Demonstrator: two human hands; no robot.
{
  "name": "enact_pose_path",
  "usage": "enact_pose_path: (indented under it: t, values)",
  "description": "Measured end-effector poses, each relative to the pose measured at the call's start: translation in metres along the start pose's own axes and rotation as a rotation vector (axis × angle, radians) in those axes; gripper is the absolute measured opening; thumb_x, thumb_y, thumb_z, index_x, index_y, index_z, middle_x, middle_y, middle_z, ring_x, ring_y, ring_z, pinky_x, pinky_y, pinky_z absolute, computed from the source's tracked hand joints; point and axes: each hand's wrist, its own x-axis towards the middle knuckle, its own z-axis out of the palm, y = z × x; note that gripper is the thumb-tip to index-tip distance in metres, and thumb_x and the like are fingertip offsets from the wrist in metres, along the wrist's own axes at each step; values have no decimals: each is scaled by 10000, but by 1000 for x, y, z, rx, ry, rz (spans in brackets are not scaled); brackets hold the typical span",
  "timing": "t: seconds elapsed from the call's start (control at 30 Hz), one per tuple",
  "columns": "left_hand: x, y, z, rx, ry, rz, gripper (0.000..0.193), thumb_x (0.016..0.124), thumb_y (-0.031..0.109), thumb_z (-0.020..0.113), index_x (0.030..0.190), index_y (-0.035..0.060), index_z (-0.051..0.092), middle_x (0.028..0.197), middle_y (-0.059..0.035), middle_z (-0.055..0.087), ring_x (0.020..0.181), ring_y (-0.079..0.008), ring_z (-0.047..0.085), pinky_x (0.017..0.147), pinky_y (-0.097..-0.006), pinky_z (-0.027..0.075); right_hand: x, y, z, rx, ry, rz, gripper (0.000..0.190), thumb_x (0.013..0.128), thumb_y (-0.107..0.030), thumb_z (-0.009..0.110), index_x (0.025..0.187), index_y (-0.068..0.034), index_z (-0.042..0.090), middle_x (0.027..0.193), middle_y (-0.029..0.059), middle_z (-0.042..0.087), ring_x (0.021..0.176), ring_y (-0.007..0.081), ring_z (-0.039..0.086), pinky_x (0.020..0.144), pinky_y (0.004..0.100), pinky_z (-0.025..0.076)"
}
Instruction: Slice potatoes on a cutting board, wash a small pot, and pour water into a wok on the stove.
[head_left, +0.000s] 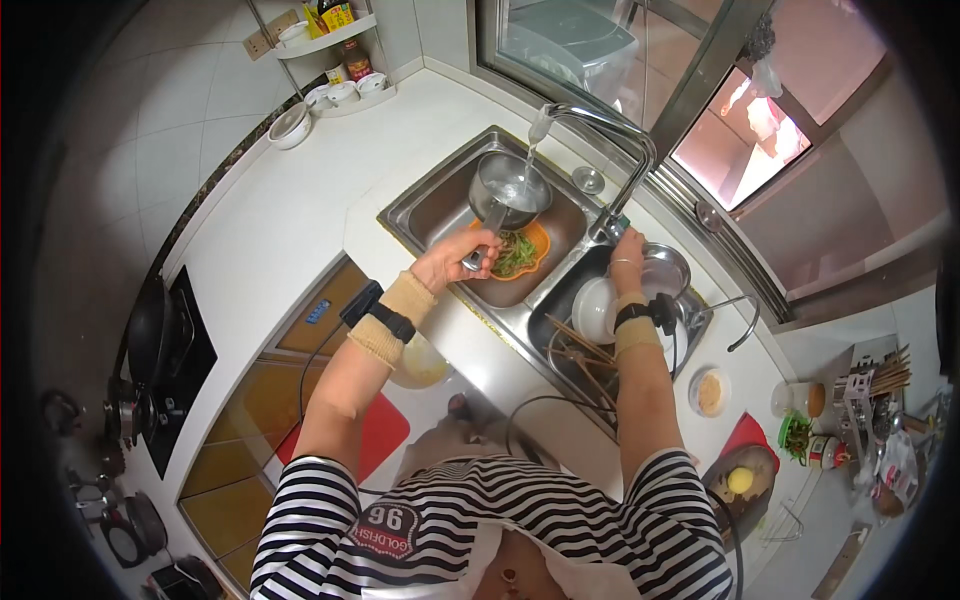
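Observation:
My left hand (466, 256) grips the handle of a metal saucepan (486, 187) above the left basin of a steel double sink (424, 199). Water (529, 161) runs from the spout of the chrome faucet (641, 150) into the pan. Partly hidden under the pan, an orange basket (541, 244) holds green and brownish vegetable pieces (514, 255) in the basin. My right hand (628, 251) is at the faucet's base, fingers around its lever, which is mostly hidden. White bowls (592, 311), a metal bowl (667, 270) and wooden chopsticks (581, 352) sit in the right basin near my right wrist.
A small curved tap (742, 322) rises right of the sink. Beyond it are a bowl of tan food (709, 391) and a board with a yellow lump (740, 480). A black wok (150, 330) stands on the left stove. Lidded white pots (343, 93) line the corner shelf.

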Motion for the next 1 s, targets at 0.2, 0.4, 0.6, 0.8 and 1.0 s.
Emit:
enact_pose_path:
  t: [0.2,0.4,0.6,0.8,1.0]
  values:
    - [6,-2,-3,-28,-24,-16,104,857,106,543,795,23,535,612,-18,515,475,-104,465,434,-244,384,-3,-8,-7,-6,-10,-11,199,842,-1,430,1039,-31,429,1113,205,459,998,418,525,832,456,456]
    - [13,-2,0,-50,-55,-20,117,860,121,556,777,46,525,607,-8,504,478,-98,456,444,-237,377,0,-2,-4,-4,32,-42,201,843,7,416,1041,-20,441,1106,213,467,1001,417,518,833,448,453]
    - [10,-3,5,-61,-82,-8,194,857,112,562,684,57,491,587,-16,493,468,-102,457,438,-244,367,-5,-4,-6,71,25,-42,201,838,20,409,1034,-9,444,1093,226,462,1000,421,510,834,452,444]
    - [8,-5,5,-61,-99,16,167,861,113,564,720,47,503,592,-25,506,472,-110,471,438,-259,370,-4,-7,-9,25,-29,4,189,857,-4,398,1041,-24,439,1115,216,460,1000,420,517,838,458,447]
    - [10,-11,2,-58,-63,33,170,862,111,568,718,43,510,592,-31,510,462,-119,476,437,-264,376,-2,-6,-6,19,-31,9,163,878,-36,381,1032,-32,435,1126,206,462,993,421,531,821,465,463]
